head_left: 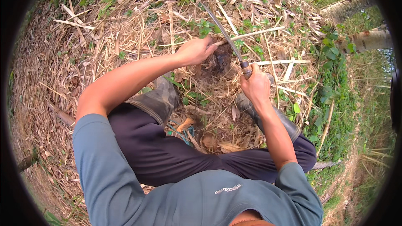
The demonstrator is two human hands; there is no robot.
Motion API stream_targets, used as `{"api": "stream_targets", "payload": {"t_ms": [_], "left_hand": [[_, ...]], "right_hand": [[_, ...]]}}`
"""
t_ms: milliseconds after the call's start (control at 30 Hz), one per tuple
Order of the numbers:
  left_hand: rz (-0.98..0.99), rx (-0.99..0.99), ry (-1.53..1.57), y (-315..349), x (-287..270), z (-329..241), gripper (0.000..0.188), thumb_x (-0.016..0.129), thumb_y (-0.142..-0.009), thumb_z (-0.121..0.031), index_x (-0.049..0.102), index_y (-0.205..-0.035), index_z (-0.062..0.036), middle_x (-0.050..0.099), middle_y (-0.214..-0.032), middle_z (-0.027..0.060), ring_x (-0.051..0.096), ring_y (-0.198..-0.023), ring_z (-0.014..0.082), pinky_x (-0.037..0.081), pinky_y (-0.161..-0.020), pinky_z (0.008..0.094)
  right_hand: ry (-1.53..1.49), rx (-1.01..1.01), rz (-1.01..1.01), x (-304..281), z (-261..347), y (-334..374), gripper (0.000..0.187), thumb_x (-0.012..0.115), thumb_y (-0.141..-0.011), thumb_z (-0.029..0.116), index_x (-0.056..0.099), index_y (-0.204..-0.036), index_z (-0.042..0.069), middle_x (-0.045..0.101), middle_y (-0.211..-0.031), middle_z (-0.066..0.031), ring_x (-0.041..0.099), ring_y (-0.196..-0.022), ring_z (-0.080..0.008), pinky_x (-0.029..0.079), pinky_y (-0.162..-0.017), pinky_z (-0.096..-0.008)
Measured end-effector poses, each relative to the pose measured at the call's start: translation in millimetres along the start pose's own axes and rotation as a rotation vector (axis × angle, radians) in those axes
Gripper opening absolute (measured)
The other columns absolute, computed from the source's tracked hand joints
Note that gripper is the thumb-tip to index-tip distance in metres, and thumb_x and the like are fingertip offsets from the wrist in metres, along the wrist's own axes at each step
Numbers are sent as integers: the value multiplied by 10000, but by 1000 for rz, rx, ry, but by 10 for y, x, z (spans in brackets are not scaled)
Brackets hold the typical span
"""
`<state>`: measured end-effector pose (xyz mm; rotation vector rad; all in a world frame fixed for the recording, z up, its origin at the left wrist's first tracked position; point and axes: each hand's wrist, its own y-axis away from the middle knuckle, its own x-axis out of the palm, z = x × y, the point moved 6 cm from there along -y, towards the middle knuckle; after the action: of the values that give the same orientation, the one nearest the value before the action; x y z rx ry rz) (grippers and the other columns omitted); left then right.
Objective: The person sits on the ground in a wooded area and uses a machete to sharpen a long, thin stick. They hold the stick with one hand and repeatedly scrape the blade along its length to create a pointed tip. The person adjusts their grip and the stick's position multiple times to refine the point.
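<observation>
My right hand [256, 84] is wrapped round the handle of a long knife [223, 28] with a narrow, slightly curved blade, its tip pointing away and to the left. My left hand [197, 51] is closed on the near end of a pale, thin stick [257, 33], which stretches off to the right. The blade crosses the stick just right of my left hand; whether the edge touches it I cannot tell. Below them is a dark, damp-looking patch of soil [222, 60].
My boots [155, 96] stand on both sides of the dark patch. Between my legs lies something teal and orange [184, 127]. Dry leaves and loose stalks [125, 37] cover the ground. Pale trunks [364, 42] and green vines [331, 54] border the right side.
</observation>
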<state>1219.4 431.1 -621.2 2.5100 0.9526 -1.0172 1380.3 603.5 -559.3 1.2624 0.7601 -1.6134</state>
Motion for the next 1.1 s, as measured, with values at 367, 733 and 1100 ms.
{"api": "stream_targets", "payload": {"t_ms": [367, 733, 1100], "left_hand": [[76, -526, 362, 767, -1246, 1218, 807, 283, -1002, -741, 602, -1166, -18, 674, -944, 91, 656, -881, 186, 538, -808, 349], [-229, -339, -44, 884, -2656, 526, 771, 334, -1012, -695, 578, -1324, -33, 698, -1108, 149, 665, -1049, 250, 545, -897, 408], [88, -45, -264, 767, -770, 326, 315, 521, -1056, -347, 649, -1038, -61, 636, -741, 187, 627, -706, 411, 466, -656, 514]], "right_hand": [[30, 20, 10, -7, 44, 6, 370, 754, -820, 211, 573, -1068, 5, 702, -783, -259, 702, -786, -468, 543, -729, -557], [29, 59, 15, 18, 151, 75, 322, 672, -826, 176, 577, -1069, -14, 695, -823, -292, 681, -780, -499, 530, -750, -575], [-55, 74, -7, -19, -11, 22, 368, 707, -815, 206, 613, -1101, -5, 692, -766, -275, 690, -763, -477, 538, -727, -562]]}}
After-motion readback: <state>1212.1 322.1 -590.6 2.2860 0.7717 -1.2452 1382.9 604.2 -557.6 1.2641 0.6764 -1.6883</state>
